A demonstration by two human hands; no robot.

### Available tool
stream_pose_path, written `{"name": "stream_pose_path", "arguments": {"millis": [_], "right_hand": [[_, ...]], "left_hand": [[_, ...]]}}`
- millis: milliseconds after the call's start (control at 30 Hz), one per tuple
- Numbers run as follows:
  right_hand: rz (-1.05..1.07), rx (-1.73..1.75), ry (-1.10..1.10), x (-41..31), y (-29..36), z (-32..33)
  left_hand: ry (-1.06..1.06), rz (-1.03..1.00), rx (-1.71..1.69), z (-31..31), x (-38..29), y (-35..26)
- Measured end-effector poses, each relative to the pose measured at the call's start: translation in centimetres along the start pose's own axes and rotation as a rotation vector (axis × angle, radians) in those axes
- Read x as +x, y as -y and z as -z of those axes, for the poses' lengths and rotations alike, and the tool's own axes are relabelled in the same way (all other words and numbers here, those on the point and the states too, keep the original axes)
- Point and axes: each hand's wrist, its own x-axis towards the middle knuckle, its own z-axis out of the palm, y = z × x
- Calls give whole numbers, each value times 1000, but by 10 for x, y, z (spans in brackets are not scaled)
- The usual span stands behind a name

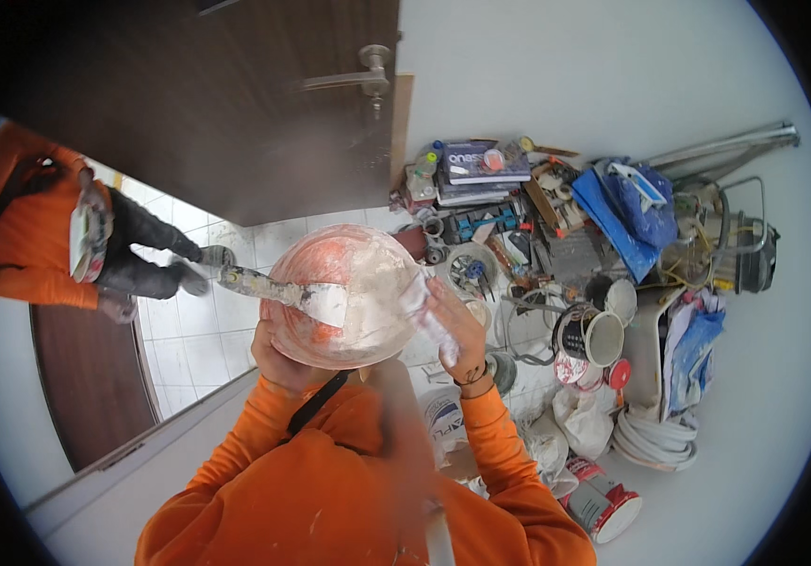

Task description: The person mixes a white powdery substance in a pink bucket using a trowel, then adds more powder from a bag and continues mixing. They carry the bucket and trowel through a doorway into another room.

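Observation:
A round reddish-orange bowl is held up in front of my chest. Pale plaster or filler coats its right half. Across the left side lies a putty knife; its blade rests in the bowl and its stained handle sticks out past the rim. My left hand grips the bowl at the lower left, with the fingers partly hidden beneath it. In my right hand is a crumpled whitish rag, held against the bowl's right rim.
A dark wooden door stands ajar ahead. Beyond it is another person carrying a white container. Tools and boxes crowd the tiled floor at right, with buckets, a coiled hose and a paint can.

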Motion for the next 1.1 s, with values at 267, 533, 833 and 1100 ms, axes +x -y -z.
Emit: {"name": "stream_pose_path", "arguments": {"millis": [267, 533, 833, 1100], "right_hand": [[231, -328, 191, -2, 37, -33], [-215, -361, 155, -62, 0, -27], [-1070, 939, -518, -92, 80, -68], [-1050, 599, -419, -176, 66, -88]], "left_hand": [[8, -217, -69, 60, -75, -47], [-123, -285, -143, 111, -110, -62], [-88, -84, -15, 168, -111, -84], [283, 119, -36, 152, -92, -117]]}}
